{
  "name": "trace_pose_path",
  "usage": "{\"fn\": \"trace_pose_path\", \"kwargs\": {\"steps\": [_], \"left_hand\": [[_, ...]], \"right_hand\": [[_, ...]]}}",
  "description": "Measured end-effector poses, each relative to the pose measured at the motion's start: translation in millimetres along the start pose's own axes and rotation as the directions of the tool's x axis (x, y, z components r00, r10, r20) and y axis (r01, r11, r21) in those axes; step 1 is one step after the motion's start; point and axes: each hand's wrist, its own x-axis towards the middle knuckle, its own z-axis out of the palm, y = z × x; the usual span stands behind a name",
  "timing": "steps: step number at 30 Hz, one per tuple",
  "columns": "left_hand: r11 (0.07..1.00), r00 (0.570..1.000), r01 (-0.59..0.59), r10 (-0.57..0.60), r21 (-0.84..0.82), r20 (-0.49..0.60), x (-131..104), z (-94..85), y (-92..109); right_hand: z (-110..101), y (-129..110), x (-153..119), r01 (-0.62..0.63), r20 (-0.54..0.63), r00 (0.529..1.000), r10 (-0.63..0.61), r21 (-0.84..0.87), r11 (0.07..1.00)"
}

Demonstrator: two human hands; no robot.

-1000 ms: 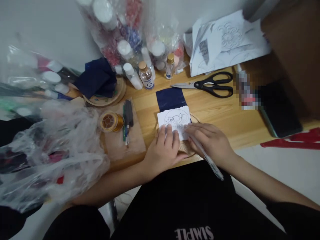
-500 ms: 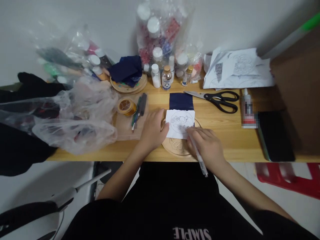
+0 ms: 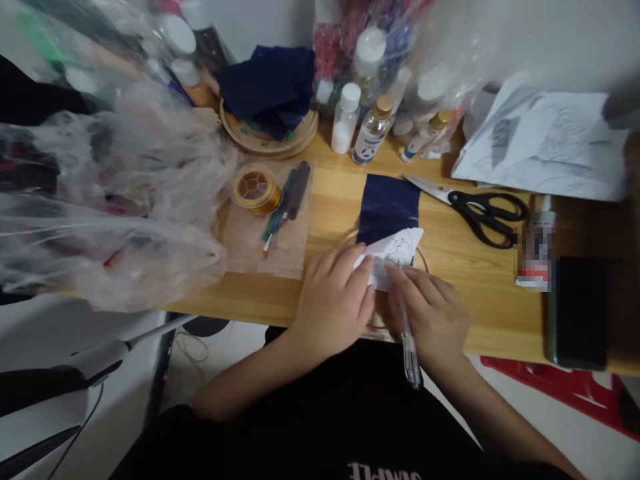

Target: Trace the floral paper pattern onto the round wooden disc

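My right hand point(image 3: 435, 313) grips a clear-barrelled pen point(image 3: 411, 357), its tip end on a small white paper point(image 3: 400, 248) with a line drawing. From the left, my left hand point(image 3: 330, 303) reaches over the paper, its fingers curled on the paper's left part and covering it. The paper is tilted and bent, with its upper right corner raised. Beneath and behind it lies a dark blue fabric piece point(image 3: 390, 205). A round wooden board underneath is mostly hidden by the hands and paper.
Black-handled scissors point(image 3: 487, 212), a glue tube point(image 3: 537, 247) and a dark phone point(image 3: 577, 313) lie to the right. Small bottles point(image 3: 373, 130) stand behind. A thread spool point(image 3: 257, 190) and brushes point(image 3: 283, 207) sit left, beside crumpled plastic bags point(image 3: 150, 220).
The view has shifted and come closer. My left hand has slid further over the paper, which has turned and bent from lying flat. My right hand still holds the pen.
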Motion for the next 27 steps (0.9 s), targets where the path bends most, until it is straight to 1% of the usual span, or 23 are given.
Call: {"fn": "trace_pose_path", "kwargs": {"steps": [3, 6, 9, 13, 20, 23, 27], "left_hand": [[0.997, 1.000, -0.021, 0.020, 0.077, 0.011, -3.7, 3.2, 2.7], [0.993, 1.000, -0.017, 0.016, 0.117, 0.006, -3.1, 5.3, 0.2], [0.993, 1.000, 0.003, -0.003, 0.116, 0.000, -0.4, 6.5, -5.1], [0.995, 1.000, 0.025, -0.026, 0.098, 0.007, 1.3, 7.4, -9.4], [0.989, 1.000, 0.024, -0.026, 0.144, 0.006, -1.2, 9.7, -7.5], [0.992, 0.999, 0.048, -0.048, 0.114, -0.002, -1.6, 10.6, -3.9], [0.993, 0.993, 0.116, -0.116, -0.002, -0.024, -2.1, 9.4, 2.2]], "right_hand": [[1.4, -0.9, 0.7, -0.009, -0.012, 1.000, 0.009, -0.007, 1.000], [1.6, -1.1, -0.3, -0.035, 0.023, 0.999, 0.035, 0.007, 0.999], [0.5, -1.0, -1.6, -0.060, 0.061, 0.996, 0.058, 0.025, 0.998], [-1.7, -0.9, -1.4, -0.059, 0.092, 0.994, 0.056, 0.034, 0.998], [-5.4, -1.2, 2.8, -0.047, 0.129, 0.991, 0.041, 0.037, 0.998], [-5.7, -1.3, 3.2, -0.042, 0.127, 0.991, 0.038, 0.029, 0.999], [-4.4, -1.9, 1.3, -0.053, 0.109, 0.993, 0.049, 0.029, 0.998]]}}
